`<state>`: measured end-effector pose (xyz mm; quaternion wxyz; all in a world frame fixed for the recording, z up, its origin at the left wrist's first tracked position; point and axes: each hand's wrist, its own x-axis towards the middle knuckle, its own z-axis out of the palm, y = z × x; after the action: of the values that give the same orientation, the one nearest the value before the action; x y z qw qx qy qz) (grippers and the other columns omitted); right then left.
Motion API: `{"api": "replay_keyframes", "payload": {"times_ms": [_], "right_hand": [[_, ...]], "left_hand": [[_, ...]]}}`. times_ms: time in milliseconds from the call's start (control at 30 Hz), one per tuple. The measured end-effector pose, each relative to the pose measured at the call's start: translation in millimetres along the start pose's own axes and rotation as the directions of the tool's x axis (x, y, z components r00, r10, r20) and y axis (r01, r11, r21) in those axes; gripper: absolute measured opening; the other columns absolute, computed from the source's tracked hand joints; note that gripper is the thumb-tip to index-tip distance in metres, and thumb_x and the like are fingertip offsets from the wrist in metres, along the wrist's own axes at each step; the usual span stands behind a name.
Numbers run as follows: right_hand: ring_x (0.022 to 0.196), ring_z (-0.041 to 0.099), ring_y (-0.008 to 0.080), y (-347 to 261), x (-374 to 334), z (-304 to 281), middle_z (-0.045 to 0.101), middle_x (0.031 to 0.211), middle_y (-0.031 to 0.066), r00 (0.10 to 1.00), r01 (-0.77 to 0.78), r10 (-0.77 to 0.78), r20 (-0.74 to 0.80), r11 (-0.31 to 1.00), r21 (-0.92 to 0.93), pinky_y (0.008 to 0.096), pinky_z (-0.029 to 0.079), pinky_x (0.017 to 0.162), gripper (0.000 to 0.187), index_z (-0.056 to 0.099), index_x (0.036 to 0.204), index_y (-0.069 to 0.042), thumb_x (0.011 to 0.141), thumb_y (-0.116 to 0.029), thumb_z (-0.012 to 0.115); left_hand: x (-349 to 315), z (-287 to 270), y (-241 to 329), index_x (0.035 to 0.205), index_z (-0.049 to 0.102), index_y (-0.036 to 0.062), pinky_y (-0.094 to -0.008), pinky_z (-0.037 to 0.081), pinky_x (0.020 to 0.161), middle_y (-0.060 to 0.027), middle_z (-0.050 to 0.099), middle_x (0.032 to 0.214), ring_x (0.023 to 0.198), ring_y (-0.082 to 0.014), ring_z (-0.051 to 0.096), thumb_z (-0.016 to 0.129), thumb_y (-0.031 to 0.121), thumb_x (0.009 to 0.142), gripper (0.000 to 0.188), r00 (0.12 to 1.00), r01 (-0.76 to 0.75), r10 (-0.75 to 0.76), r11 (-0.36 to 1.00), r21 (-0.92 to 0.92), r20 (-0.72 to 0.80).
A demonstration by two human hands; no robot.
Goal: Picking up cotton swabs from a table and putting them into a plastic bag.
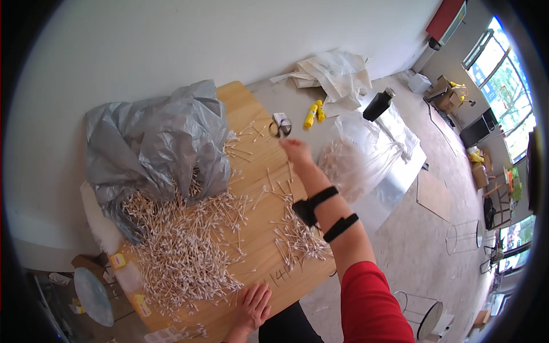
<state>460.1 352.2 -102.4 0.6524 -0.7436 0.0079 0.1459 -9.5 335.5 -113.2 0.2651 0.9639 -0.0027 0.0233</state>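
A large heap of cotton swabs (183, 251) covers the left part of the wooden table (263, 220). Part of it spills from under a crumpled grey plastic bag (166, 134). My left hand (254, 306) lies on the near table edge beside the heap, its fingers stretched out. Toward the far right edge, my right hand (296, 150) is closed, with its fingertips next to a dark ring-shaped thing (280, 127). Whatever those fingers pinch is too small to make out. A smaller pile of swabs (300, 237) lies left of my right forearm, which wears a black strapped device.
Beyond the table are two yellow tubes (313, 113), a black bottle (379, 104) and a clear plastic bag (360, 151) with pale contents. Crumpled sheets (337, 74) lie by the wall. A round wire-legged stool (426, 317) stands at lower right.
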Motion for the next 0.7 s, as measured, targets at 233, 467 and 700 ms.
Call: {"api": "replay_keyframes", "payload": {"times_ms": [233, 467, 700], "right_hand": [[0.076, 0.064, 0.0356, -28.4, 59.9, -17.8, 0.067, 0.084, 0.0186, 0.902, 0.222, -0.366, -0.228, 0.848, -0.481, 0.0397, 0.050, 0.067, 0.031, 0.065, 0.094, 0.003, 0.079, -0.024, 0.069], [0.131, 0.032, 0.0385, 34.1, 51.6, 17.0, 0.037, 0.140, 0.0233, 0.765, 0.522, -0.641, 0.052, 0.572, -0.633, 0.0421, 0.029, 0.106, 0.050, 0.048, 0.127, 0.000, 0.087, -0.027, 0.057], [0.134, 0.027, 0.0396, 45.0, -28.5, 75.9, 0.033, 0.143, 0.0219, 0.759, 0.613, -0.531, 0.376, 0.389, -0.688, 0.0440, 0.028, 0.107, 0.048, 0.048, 0.126, -0.001, 0.087, -0.028, 0.057]], "left_hand": [[-4.3, -3.4, -1.0, 0.125, 0.054, 0.0091, -0.0466, 0.024, 0.109, -0.0061, 0.047, 0.137, 0.130, -0.0262, 0.038, 0.055, 0.026, 0.083, 0.045, 1.000, 0.024, -0.023, 0.998, 0.054, -0.016], [9.6, -0.3, 6.0, 0.130, 0.051, 0.0140, -0.0414, 0.023, 0.111, -0.0015, 0.044, 0.140, 0.132, -0.0211, 0.036, 0.051, 0.031, 0.088, 0.045, 0.999, -0.019, 0.015, 0.997, 0.080, 0.052], [2.2, -2.1, -0.7, 0.128, 0.052, 0.0128, -0.0429, 0.021, 0.111, -0.0028, 0.045, 0.139, 0.132, -0.0224, 0.036, 0.051, 0.031, 0.087, 0.044, 0.999, -0.002, -0.002, 0.996, 0.091, 0.040]]}}
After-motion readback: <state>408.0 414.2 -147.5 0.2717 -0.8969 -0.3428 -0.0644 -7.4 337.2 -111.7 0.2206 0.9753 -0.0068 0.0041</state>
